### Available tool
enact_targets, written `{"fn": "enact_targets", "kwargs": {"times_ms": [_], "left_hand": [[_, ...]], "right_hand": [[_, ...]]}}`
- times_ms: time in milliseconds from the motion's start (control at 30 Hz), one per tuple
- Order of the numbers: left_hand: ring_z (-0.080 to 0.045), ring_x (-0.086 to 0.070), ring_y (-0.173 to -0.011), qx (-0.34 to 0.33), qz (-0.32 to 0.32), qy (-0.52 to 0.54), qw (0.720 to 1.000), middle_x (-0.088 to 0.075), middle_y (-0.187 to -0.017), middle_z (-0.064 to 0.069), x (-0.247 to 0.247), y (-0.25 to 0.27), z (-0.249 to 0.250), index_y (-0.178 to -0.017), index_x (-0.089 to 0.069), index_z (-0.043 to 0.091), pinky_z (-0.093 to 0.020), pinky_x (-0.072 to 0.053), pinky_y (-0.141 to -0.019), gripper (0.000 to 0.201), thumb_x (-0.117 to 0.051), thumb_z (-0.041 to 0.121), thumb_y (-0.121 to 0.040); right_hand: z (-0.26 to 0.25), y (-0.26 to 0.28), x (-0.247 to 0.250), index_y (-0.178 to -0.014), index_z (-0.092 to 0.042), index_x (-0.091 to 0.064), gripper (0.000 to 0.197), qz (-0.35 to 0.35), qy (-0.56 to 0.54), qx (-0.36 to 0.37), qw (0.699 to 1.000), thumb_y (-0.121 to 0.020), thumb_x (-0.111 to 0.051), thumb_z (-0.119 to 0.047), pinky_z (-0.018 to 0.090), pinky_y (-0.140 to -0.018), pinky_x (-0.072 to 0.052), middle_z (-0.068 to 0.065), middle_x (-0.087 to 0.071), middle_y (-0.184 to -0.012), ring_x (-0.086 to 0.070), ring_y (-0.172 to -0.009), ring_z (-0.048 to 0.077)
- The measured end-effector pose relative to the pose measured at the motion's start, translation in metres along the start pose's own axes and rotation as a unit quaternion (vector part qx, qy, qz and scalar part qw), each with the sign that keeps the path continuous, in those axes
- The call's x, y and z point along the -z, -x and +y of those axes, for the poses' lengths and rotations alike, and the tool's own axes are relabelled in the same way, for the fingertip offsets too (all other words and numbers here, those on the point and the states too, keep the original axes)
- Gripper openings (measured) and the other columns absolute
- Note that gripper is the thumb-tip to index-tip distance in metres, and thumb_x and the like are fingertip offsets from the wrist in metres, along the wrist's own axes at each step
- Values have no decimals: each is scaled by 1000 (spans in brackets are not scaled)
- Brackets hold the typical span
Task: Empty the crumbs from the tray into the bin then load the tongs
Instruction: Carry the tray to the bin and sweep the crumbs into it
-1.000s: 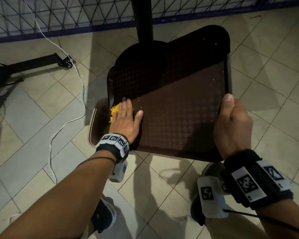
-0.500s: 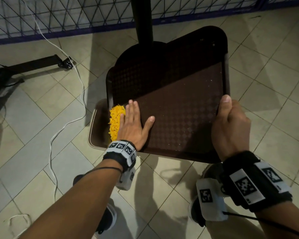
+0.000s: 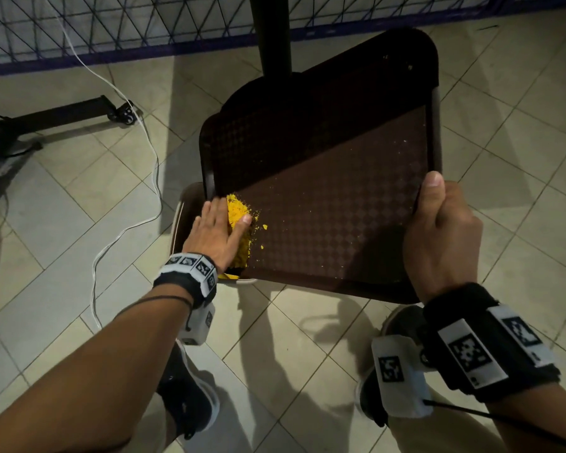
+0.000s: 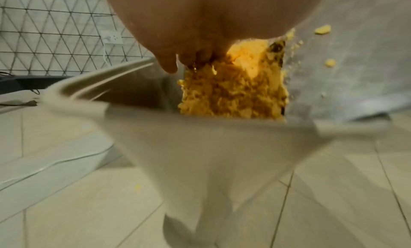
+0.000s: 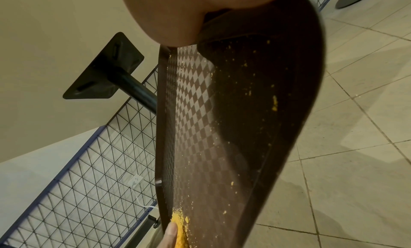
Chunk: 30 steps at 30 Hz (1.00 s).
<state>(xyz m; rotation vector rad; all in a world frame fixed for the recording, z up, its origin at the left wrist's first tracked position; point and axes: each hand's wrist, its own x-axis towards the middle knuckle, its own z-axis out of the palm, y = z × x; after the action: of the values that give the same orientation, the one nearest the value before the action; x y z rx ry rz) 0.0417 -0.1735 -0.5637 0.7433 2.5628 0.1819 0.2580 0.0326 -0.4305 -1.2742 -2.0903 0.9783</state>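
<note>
Here the crumb-emptying step is in hand, and the tongs are nowhere in view. The right hand (image 3: 440,233) grips the tray (image 3: 337,191) at its right rim, thumb on top and fingers curled under, holding it tilted so its left edge hangs over the bin (image 3: 184,220). The left hand (image 3: 214,235) lies flat on the tray, fingers (image 3: 213,209) straight and close together, thumb spread, pressing on the yellow crumbs (image 3: 237,209). Most of the pile sits just under and beside those fingers, at the tray's left edge right above the bin's mouth; the left wrist view shows it spilling down past the fingertips into the bin. A few loose bits lie just right of the thumb, and fine specks dot the tray toward the right hand. The next move, I judge, calls for pushing the heap leftward over the rim with the flat hand, tray tilted low on that side, then sweeping the stray bits along without scattering them on the floor (image 3: 79,223).
</note>
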Motion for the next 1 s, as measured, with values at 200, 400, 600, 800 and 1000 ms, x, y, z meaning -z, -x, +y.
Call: {"fn": "enact_targets", "kwargs": {"times_ms": [200, 400, 600, 800, 1000], "left_hand": [[-18, -8, -151, -4, -17, 20, 1000, -13, -164, -5, -30, 38, -24, -156, -10, 19, -43, -13, -121, 88, -6, 76, -89], [-17, -16, -149, 29, 91, 51, 994, -24, -161, -2, -1, 21, -2, -153, -22, 22, -50, -31, -110, 72, -18, 66, -96], [-21, -12, -150, 3, 54, 70, 996, -1, -165, -1, 3, 2, 32, -156, -2, 23, -45, -21, -117, 77, -15, 68, -95], [-17, 8, -151, 30, -11, 23, 999, 8, -164, -2, -29, 33, 19, -155, 4, 16, -39, -2, -122, 88, -3, 74, -89], [-13, 5, -151, 6, 47, 60, 997, 6, -165, 2, -2, 24, 41, -156, 0, 19, -36, -4, -122, 82, -9, 70, -93]], "right_hand": [[-2, 4, -2, -93, -7, -52, 42, 5, 19, 27, 999, -105, -24, -36, 28, -54, -34, -4, -49, -69, -45, -60, 11], [3, 2, -3, -92, -7, -52, 41, 7, 22, 35, 999, -105, -24, -35, 20, -52, -32, -11, -45, -68, -44, -60, 4], [4, 1, -4, -90, -11, -49, 38, 3, 23, 27, 999, -105, -25, -35, 17, -52, -31, -11, -45, -68, -44, -60, 3], [6, 0, -2, -91, -9, -50, 40, 4, 24, 18, 1000, -105, -24, -36, 27, -54, -29, -13, -45, -68, -43, -60, 2], [6, 1, -3, -95, -5, -54, 44, 8, 25, 23, 999, -105, -24, -37, 29, -57, -31, -3, -50, -73, -45, -62, 15]]}}
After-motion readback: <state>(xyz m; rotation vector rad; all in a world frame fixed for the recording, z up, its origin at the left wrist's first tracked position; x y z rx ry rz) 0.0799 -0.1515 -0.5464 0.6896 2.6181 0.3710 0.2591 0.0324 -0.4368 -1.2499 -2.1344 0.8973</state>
